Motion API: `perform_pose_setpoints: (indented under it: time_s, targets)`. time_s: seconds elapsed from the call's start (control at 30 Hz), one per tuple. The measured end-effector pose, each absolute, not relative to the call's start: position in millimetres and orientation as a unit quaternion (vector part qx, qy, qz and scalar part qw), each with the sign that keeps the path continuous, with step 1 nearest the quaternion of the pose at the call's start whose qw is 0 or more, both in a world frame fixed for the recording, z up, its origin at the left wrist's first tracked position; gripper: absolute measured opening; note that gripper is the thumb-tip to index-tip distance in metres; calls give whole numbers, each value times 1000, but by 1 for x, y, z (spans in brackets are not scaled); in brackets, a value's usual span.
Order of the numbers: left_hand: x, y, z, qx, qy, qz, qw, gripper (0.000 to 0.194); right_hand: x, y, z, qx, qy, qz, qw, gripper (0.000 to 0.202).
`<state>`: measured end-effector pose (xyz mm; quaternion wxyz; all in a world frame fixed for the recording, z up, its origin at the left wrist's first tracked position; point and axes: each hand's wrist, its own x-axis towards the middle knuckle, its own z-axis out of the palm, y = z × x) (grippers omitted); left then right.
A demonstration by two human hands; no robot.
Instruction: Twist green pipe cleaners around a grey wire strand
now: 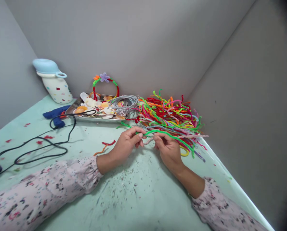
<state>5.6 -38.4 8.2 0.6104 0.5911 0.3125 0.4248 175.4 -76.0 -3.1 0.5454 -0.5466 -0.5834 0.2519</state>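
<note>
My left hand is closed, thumb and forefinger pinching a bright green pipe cleaner near one end. From there the pipe cleaner arcs to the right, passing behind the knuckles of my right hand. That hand is also closed in a pinch, its fingertips a short gap from the left ones and apparently on a thin part of the same pipe cleaner; the exact contact is hard to see. Just behind the hands lies a heap of multicoloured pipe cleaners.
A metal tray of seashells holds a coil of grey wire; a flower-trimmed pipe-cleaner ring stands there. To its left are a blue glue gun, its black cord and a white bottle. Red and orange scraps lie near my left wrist.
</note>
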Motion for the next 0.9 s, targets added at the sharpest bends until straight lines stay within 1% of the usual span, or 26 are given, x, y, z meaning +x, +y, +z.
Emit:
perform_pose_setpoints:
  time_s: [0.13, 0.3, 0.4, 0.57, 0.8, 0.9]
  targets:
    - [6, -39, 10, 584, 315, 418, 621, 14, 177, -76, -4, -548, -599, 237, 534, 17]
    - [8, -38, 10, 539, 325, 432, 646, 28, 176, -79, -4, -543, -639, 196, 509, 13]
    - [9, -37, 8, 533, 338, 425, 649, 31, 175, -80, -3, -534, -656, 194, 498, 12]
    - [8, -35, 6, 540, 353, 396, 654, 24, 175, -80, -2, -526, -659, 182, 506, 12]
    - [6, -32, 7, 524, 351, 368, 683, 11, 176, -79, -6, -528, -673, 140, 498, 13]
    - [6, -32, 8, 514, 360, 353, 694, 8, 177, -80, -4, -521, -693, 124, 482, 15]
